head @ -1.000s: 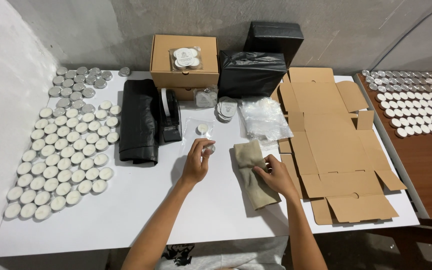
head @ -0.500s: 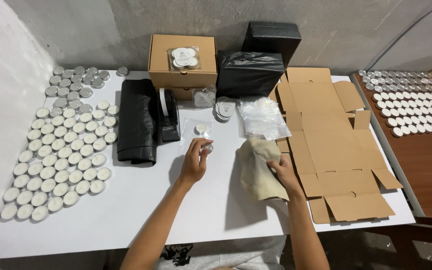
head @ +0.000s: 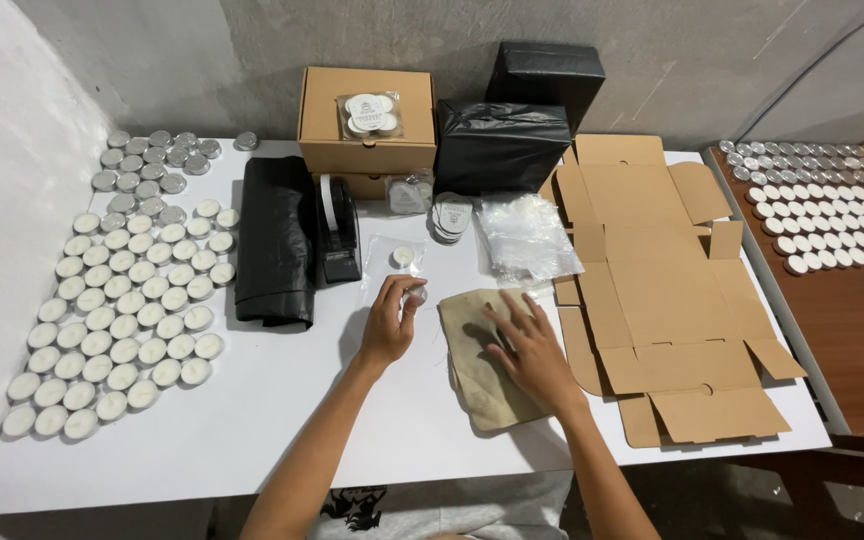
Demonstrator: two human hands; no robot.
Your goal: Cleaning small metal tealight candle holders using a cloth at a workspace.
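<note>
On the white table [head: 252,440], beige cloth [head: 472,350] now spread flat under open right hand [head: 527,345], left hand [head: 389,322] still pinching tealight [head: 415,296].

A white rectangular table [head: 252,440] carries rows of white tealight candles in metal cups [head: 122,310] at its left, with empty silver cups [head: 147,160] behind them. A folded black plastic bag [head: 274,240], a black tape dispenser [head: 337,232], a beige cloth [head: 482,355], clear plastic bags [head: 527,235] and flattened brown cardboard boxes [head: 662,290] lie across it. A closed brown cardboard box [head: 367,120] and what seem black-wrapped parcels [head: 502,145] stand at the back.
</note>
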